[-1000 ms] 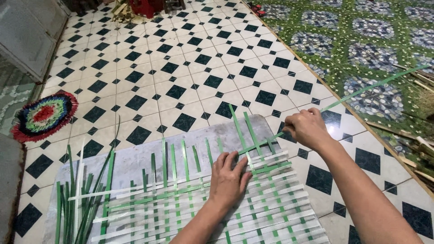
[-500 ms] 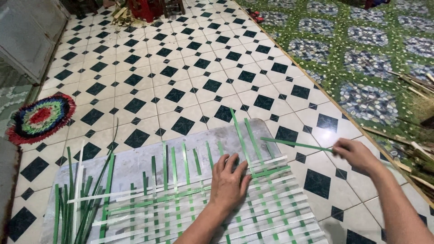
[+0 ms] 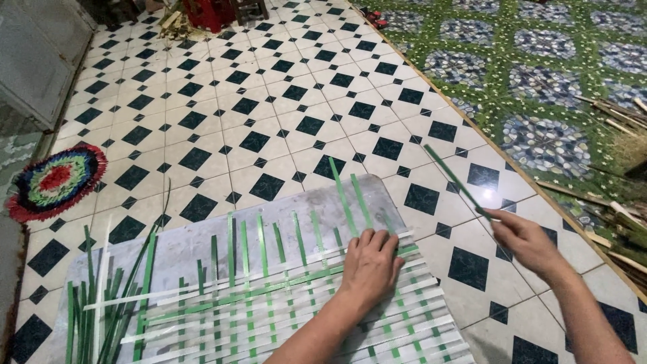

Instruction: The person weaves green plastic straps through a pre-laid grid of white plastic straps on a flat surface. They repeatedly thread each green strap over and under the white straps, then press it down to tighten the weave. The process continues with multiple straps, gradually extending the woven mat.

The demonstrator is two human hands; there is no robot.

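A half-woven mat of green and white strips (image 3: 269,303) lies on a grey sheet (image 3: 202,246) on the tiled floor. My left hand (image 3: 371,263) presses flat on the weave near its right side, fingers spread. My right hand (image 3: 526,239) is off to the right over the tiles, pinching one loose green strip (image 3: 455,180) that slants up and to the left, clear of the mat.
A bundle of loose green and white strips (image 3: 101,303) lies at the mat's left edge. A round multicoloured rug (image 3: 54,182) sits far left. A green patterned carpet (image 3: 539,81) with sticks and scraps (image 3: 620,216) borders the right.
My right hand has drawn a green strip out from the mat's upper right corner and carried it rightward. The left hand has stayed pressed on the weave.
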